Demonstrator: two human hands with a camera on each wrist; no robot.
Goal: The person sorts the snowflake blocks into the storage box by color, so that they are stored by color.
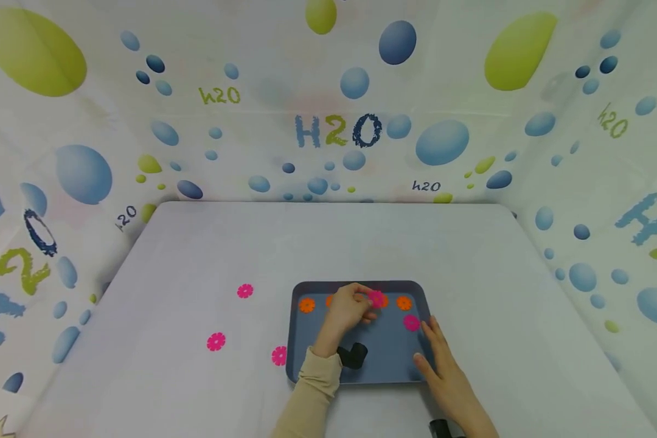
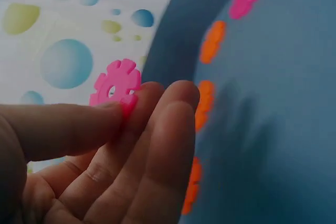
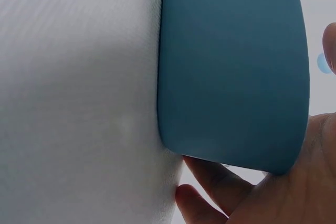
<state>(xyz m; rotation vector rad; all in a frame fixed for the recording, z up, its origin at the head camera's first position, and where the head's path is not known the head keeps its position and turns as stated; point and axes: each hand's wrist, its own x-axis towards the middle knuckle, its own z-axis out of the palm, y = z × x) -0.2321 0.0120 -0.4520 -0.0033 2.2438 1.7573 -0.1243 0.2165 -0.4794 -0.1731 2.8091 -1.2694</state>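
Note:
Between thumb and fingertips my left hand (image 1: pixel 348 311) pinches a pink notched plastic disc (image 2: pixel 119 81), held over the far part of a blue-grey tray (image 1: pixel 385 359). Several orange discs (image 1: pixel 404 303) lie in a row along the tray's far side, one partly hidden behind my left hand. Another pink disc (image 1: pixel 412 322) is in the tray near its right wall. My right hand (image 1: pixel 444 372) is at the tray's right side, its fingers extended along the rim and its thumb over the near right corner. In the right wrist view the hand is beside the tray's outer wall (image 3: pixel 236 72).
On the white table left of the tray lie a pink disc (image 1: pixel 244 291) at the back, a second pink disc (image 1: pixel 216 342) nearer, and a third pink disc (image 1: pixel 279 356) beside the tray's left wall. Printed curtains (image 1: pixel 274 79) rise behind and at both sides.

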